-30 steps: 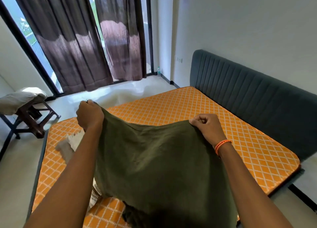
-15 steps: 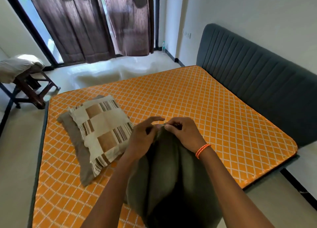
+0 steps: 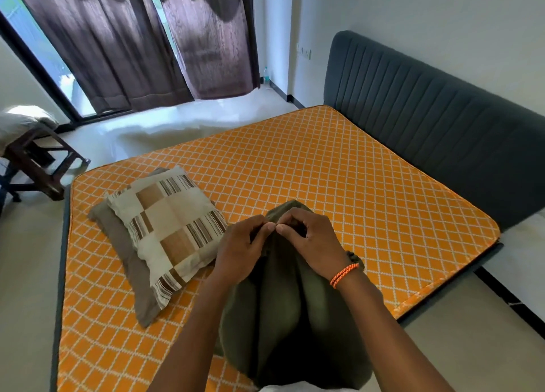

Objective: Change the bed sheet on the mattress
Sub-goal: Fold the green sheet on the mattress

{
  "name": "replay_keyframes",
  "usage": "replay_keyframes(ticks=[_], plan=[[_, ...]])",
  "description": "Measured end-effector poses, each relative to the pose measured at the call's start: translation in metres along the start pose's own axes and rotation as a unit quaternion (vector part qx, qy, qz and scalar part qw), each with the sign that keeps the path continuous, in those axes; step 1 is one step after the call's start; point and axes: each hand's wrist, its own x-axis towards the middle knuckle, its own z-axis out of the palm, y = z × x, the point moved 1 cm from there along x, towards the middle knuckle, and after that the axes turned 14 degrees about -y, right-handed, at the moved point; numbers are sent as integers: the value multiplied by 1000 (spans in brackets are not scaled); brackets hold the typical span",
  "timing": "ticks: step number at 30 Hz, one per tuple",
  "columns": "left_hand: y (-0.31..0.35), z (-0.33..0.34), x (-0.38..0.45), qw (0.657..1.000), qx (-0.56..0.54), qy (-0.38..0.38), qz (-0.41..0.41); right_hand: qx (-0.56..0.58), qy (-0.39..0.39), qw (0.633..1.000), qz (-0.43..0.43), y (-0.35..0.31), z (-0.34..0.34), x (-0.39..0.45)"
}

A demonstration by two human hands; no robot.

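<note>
Currently the olive-green bed sheet (image 3: 283,312) hangs bunched in front of me over the near edge of the mattress (image 3: 339,191), its top edge gathered between both my hands. My left hand (image 3: 240,251) keeps a closed grip on the sheet edge, thumb and forefinger pinching the fabric. My right hand (image 3: 309,238) holds the same edge in a closed pinch grip, its fingertips touching those of the left hand. An orange braided wristband (image 3: 343,275) sits on my right wrist.

The mattress is bare, orange with a white diamond lattice, and lies on a dark bed frame (image 3: 60,244). Two pillows rest on its left part, just beside my left hand: a patchwork pillow (image 3: 168,226) in beige, brown and stripes lies on top of a plain grey-brown pillow (image 3: 129,262).

A dark grey ribbed headboard (image 3: 427,132) stands along the right side of the mattress against a white wall (image 3: 427,23). Dark brown curtains (image 3: 132,43) hang over the window beyond the bed. A wooden stool (image 3: 35,161) carrying a pale cushion (image 3: 23,121) stands at the far left on the floor (image 3: 20,273). A small bottle (image 3: 266,74) stands on the floor beside the curtain
</note>
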Motion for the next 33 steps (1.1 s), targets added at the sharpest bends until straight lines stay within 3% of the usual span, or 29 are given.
replay_keyframes(ticks=[6,15,21,27,33], plan=[[8,-1,5,989,65,130,-1,-7,53,999,-3,10,-2,-11],[24,-10,13,975,74,208,17,13,147,988,-37,9,-6,-1],[26,-14,12,980,67,183,47,83,87,990,-71,10,-8,4],[27,-17,10,981,61,173,56,121,7,991,-52,9,-12,16],[29,-20,8,981,73,170,57,136,-7,988,-78,4,-15,29]])
